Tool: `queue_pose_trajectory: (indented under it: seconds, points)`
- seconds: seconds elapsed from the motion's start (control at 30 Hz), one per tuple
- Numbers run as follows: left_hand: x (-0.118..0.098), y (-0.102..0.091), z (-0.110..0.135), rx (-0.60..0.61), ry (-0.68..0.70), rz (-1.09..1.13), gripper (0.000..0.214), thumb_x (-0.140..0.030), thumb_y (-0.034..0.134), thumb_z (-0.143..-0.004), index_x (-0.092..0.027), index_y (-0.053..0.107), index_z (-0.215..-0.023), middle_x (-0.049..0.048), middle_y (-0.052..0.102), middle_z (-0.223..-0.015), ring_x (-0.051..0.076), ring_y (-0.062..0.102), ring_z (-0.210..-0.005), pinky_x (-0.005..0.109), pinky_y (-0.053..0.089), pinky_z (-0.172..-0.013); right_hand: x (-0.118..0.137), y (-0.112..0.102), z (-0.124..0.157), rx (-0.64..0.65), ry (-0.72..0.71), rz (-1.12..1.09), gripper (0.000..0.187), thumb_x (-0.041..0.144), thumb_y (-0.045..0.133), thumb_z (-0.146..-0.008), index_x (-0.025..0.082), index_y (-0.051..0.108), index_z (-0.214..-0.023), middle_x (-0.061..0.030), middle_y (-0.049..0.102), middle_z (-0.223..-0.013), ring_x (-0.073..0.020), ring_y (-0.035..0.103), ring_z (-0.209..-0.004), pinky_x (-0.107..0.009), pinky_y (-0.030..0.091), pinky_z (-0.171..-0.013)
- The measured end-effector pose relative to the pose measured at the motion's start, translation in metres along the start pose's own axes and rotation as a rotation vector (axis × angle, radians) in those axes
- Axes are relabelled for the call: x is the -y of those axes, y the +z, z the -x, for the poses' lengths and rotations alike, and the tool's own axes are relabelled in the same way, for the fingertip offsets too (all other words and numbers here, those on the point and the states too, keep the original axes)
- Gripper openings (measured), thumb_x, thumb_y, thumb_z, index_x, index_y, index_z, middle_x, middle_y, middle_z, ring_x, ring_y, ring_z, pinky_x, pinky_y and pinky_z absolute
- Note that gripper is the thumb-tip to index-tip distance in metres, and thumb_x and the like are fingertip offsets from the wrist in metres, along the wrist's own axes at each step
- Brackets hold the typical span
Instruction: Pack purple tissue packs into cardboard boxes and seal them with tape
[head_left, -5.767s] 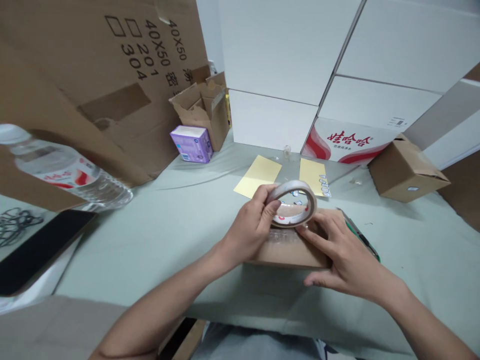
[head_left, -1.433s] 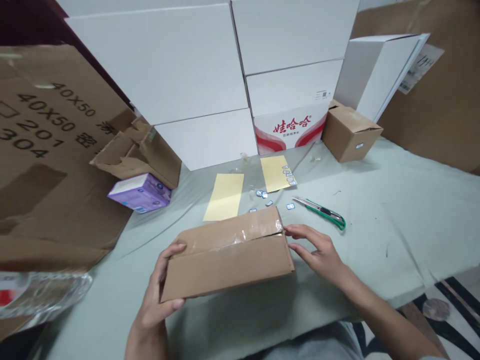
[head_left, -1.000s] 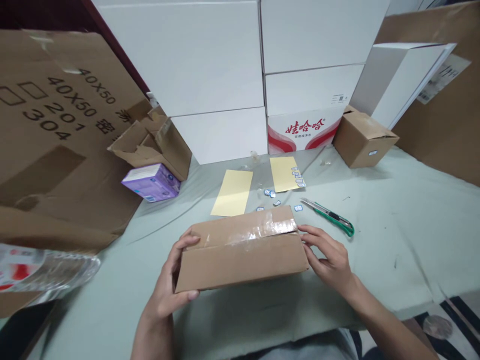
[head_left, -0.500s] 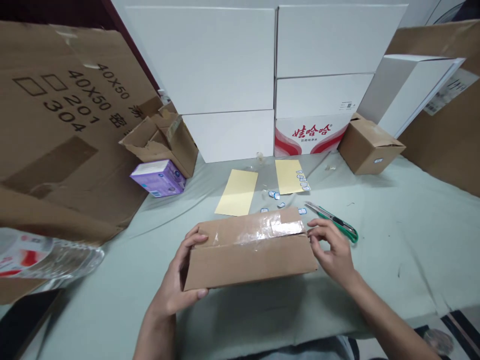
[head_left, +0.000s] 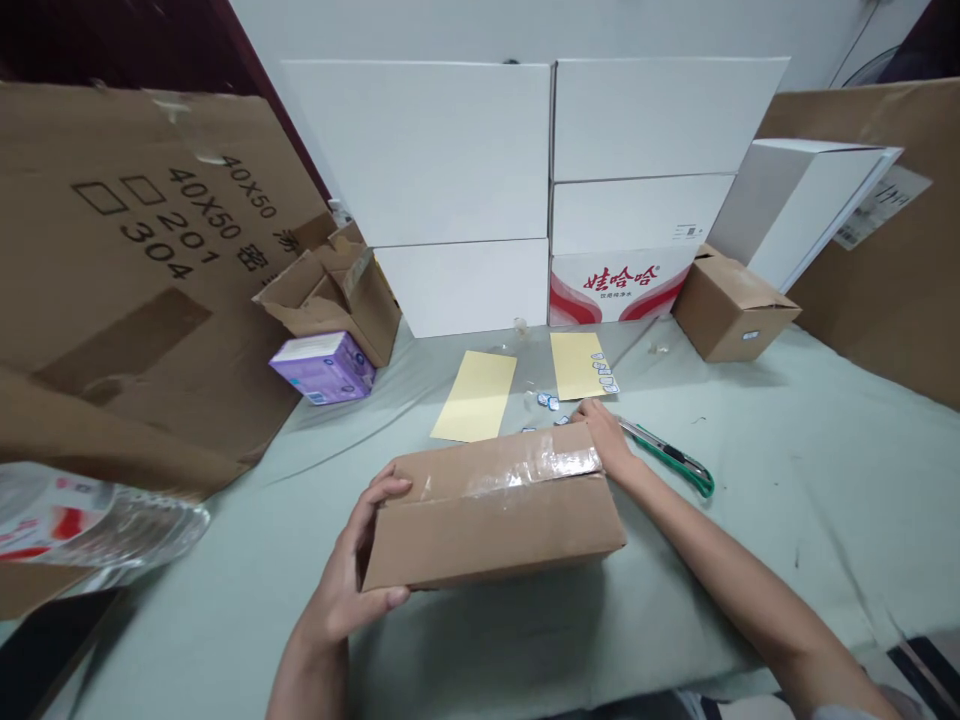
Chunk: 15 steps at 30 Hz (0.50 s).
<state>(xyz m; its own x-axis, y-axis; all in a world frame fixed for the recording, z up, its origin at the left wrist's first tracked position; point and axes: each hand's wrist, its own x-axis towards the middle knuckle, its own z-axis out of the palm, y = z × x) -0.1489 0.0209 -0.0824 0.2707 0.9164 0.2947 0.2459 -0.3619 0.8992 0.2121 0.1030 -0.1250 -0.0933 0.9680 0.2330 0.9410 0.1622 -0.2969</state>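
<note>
A long brown cardboard box [head_left: 495, 540], with clear tape across its top, is held tilted above the table's front part. My left hand [head_left: 360, 550] is wrapped round its left end, thumb on the lower edge and fingers on the upper one. Just beyond the box's far right corner is my right hand [head_left: 602, 435], its fingertips mostly hidden. Near those fingers lie small blue-and-white stickers [head_left: 548, 401] on the table. A green utility knife [head_left: 671, 457] with its blade out rests to the right of my right wrist.
Two yellow sheets [head_left: 475, 395] lie behind the box, the right one bearing several stickers. White cartons [head_left: 461, 290] wall off the back. An open small carton [head_left: 337, 295] and a purple pack [head_left: 326, 368] stand left; a closed brown box [head_left: 739, 305] stands right. A water bottle [head_left: 97, 515] lies at far left.
My right hand has left the box's right end and reached forward and left, to the stickers beyond it. My left hand still holds the box, and the camera view has tipped up slightly.
</note>
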Motion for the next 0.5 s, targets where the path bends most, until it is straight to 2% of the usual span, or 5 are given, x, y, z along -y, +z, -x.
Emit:
queue_pose_trajectory:
  seconds: [0.27, 0.4, 0.5]
  points:
    - [0.006, -0.003, -0.002, 0.009, -0.012, 0.13, 0.079, -0.063, 0.079, -0.054, -0.032, 0.057, -0.123, 0.0075, 0.049, -0.139, 0.042, 0.047, -0.13, 0.044, 0.044, -0.098, -0.054, -0.03, 0.031, 0.019, 0.033, 0.02, 0.027, 0.035, 0.061, -0.096, 0.019, 0.064, -0.117, -0.0087, 0.063, -0.126, -0.022, 0.063, -0.11, -0.045, 0.053, -0.095]
    - [0.017, -0.01, -0.003, -0.062, -0.087, 0.303, 0.085, -0.056, 0.085, -0.044, -0.027, 0.061, -0.121, 0.0076, 0.055, -0.135, 0.039, 0.053, -0.122, 0.038, 0.049, -0.091, -0.055, -0.023, 0.041, -0.018, 0.033, -0.042, 0.027, 0.036, 0.062, -0.096, 0.019, 0.064, -0.117, -0.0088, 0.062, -0.127, -0.0231, 0.061, -0.113, -0.047, 0.051, -0.097]
    - [0.021, -0.017, -0.013, -0.069, -0.198, 0.59, 0.091, -0.047, 0.088, -0.04, -0.026, 0.061, -0.124, 0.0076, 0.062, -0.127, 0.033, 0.062, -0.107, 0.033, 0.053, -0.081, -0.05, -0.02, 0.037, -0.078, 0.05, -0.143, 0.027, 0.037, 0.062, -0.095, 0.018, 0.064, -0.115, -0.0081, 0.063, -0.124, -0.0229, 0.061, -0.113, -0.047, 0.05, -0.098]
